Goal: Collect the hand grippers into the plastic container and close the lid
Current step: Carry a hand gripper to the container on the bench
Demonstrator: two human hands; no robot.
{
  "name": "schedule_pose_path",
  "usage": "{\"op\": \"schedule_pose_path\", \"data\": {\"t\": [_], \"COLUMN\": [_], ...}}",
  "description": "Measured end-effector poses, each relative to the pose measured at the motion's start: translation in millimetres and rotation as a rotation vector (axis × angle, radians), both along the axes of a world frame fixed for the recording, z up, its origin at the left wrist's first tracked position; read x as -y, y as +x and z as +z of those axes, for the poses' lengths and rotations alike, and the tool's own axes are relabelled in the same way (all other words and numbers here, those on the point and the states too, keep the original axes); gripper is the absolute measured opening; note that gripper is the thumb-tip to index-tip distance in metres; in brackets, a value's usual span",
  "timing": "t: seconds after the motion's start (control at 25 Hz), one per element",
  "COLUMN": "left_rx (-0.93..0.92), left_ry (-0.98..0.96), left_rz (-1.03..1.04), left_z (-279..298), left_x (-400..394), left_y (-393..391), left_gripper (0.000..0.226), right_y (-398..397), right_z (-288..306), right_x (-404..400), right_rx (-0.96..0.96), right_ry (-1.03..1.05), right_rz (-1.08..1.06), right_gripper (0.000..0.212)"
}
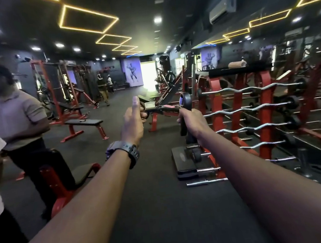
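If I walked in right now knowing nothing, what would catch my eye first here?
Two bare arms stretch forward at the centre: the right hand grips a black hand gripper with a blue spring, and the left hand, above a dark wristwatch, pinches something small and dark. To the right stands a red rack of curl bars, and yellow light frames glow on the ceiling. No plastic container is in view.
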State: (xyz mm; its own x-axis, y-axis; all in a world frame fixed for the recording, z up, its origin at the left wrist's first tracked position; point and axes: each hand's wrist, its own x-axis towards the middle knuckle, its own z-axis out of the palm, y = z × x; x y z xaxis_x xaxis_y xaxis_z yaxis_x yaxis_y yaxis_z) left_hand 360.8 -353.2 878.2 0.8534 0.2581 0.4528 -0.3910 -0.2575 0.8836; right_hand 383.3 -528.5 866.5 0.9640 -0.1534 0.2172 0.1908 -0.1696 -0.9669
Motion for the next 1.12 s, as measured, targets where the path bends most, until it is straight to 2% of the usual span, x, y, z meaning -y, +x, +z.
{"op": "schedule_pose_path", "data": {"t": [0.12,0.28,0.4,0.56,0.64,0.84,1.04,1.12], "left_rx": [-0.012,0.014,0.030,0.065,0.068,0.051,0.102,0.115], "left_ry": [-0.030,-0.037,0.007,0.041,0.080,0.105,0.118,0.098], "left_rz": [0.005,-0.014,-0.019,-0.011,-0.020,0.013,-0.064,-0.064], "left_z": [0,2,2,18,31,52,41,38], "left_x": [4,-2,-17,-46,-55,-61,-58,-60], "left_y": [27,89,146,254,307,439,577,642], "left_gripper": [0.063,0.058,0.062,0.067,0.070,0.108,0.080,0.069], "right_y": [28,91,150,256,309,442,598,667], "right_z": [-5,-15,-21,-16,-4,39,25,17], "right_x": [5,2,-10,-37,-49,-65,-72,-72], "right_rx": [-0.021,-0.020,-0.023,-0.006,0.006,0.060,0.121,0.114], "right_ry": [0.019,0.033,0.046,0.032,0.018,-0.018,0.002,0.011], "right_rz": [0.022,0.028,0.034,0.039,0.025,0.002,-0.007,0.020], "right_gripper": [0.059,0.052,0.056,0.031,0.026,0.038,0.049,0.046]}}
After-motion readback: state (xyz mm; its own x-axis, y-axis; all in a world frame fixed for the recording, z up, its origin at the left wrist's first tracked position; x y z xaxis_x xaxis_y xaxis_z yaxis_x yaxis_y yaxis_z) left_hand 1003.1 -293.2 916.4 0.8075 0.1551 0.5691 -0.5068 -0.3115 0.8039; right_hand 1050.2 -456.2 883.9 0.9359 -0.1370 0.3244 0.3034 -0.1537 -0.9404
